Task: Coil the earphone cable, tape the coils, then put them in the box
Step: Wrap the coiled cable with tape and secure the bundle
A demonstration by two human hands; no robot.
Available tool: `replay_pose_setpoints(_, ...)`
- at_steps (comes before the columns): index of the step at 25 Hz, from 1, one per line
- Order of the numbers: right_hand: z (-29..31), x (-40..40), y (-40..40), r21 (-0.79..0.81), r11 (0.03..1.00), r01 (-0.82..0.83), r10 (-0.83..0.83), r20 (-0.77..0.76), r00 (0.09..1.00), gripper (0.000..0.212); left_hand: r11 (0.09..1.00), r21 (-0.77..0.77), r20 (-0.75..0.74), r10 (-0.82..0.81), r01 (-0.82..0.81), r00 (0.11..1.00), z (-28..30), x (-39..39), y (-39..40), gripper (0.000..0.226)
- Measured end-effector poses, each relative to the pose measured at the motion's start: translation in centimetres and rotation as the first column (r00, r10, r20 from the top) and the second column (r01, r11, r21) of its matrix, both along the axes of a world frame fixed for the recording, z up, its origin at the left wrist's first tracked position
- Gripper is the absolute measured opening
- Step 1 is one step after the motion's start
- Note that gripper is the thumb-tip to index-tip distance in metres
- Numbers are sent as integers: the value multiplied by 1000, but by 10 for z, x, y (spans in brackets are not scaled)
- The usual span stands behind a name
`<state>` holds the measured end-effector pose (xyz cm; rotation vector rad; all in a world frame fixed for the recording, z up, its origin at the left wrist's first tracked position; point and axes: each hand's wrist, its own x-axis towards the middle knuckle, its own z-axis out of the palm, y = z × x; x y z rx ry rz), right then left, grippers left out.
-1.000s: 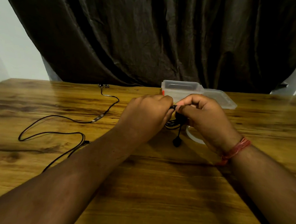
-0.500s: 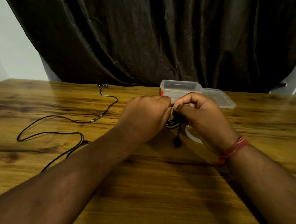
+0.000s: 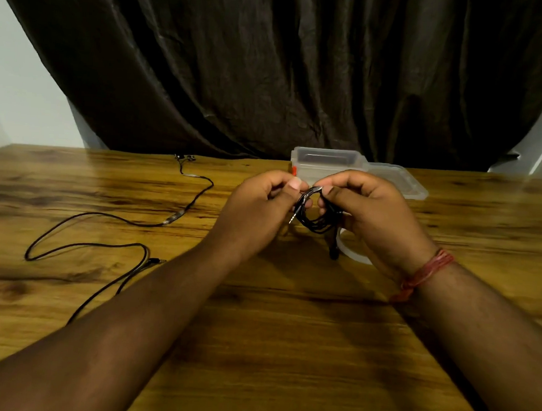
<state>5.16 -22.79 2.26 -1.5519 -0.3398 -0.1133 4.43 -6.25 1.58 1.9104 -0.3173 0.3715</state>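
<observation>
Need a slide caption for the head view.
Both hands hold a coiled black earphone cable before the open plastic box.

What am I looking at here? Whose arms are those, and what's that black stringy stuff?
The picture comes from a camera worn on a person's head, looking down, so the two arms are that person's own. The left hand and the right hand together pinch a small black coiled earphone cable, with its metal plug poking out. A second black earphone cable lies loose and uncoiled on the brown wooden table. Behind the hands stands a clear plastic box, with its clear lid lying beside it. A whitish ring lies under the right hand; it may be tape, but I cannot tell.
</observation>
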Motion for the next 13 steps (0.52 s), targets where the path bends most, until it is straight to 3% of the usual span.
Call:
replay_pose_setpoints(5, 0, 0, 0, 22, 999, -49, 49, 8, 999, 10, 972, -207, -145, -144, 112, 979, 2, 0, -2, 14)
replay_pose_setpoints(10, -1, 3, -4, -89, 995, -39, 46, 80, 996, 12, 969, -167, -211, -218, 184, 953, 1, -1, -1, 17)
replay_pose_setpoints(13, 0, 2, -4, -77, 995, -56, 62, 81, 995, 15, 959, -195, -209, -244, 204, 947, 2, -2, -1, 16)
